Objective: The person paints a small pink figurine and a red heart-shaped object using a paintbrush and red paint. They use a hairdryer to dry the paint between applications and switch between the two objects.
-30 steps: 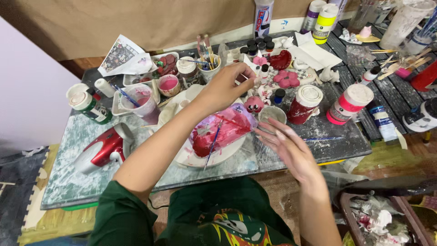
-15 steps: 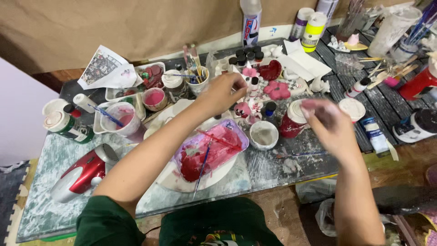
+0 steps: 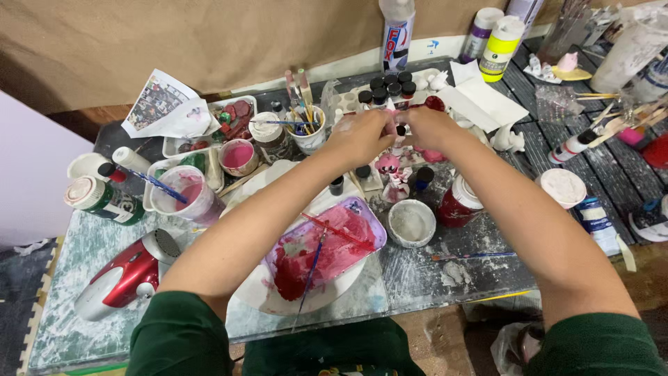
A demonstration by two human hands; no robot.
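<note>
Head view: we have both hands, left hand (image 3: 362, 136) and right hand (image 3: 426, 129), pinched on a small dark-capped paint bottle (image 3: 400, 130) above the paint-smeared table (image 3: 431, 275); its cap looks on, and the pink figurine (image 3: 391, 170) waits below.

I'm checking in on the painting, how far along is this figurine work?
Done: a small pink-painted figurine stands on the table, and the purple palette tray is smeared red and pink. In hand: the left hand and right hand meet over a small item, mostly hidden. Left: white unpainted figurines wait at right.
</note>
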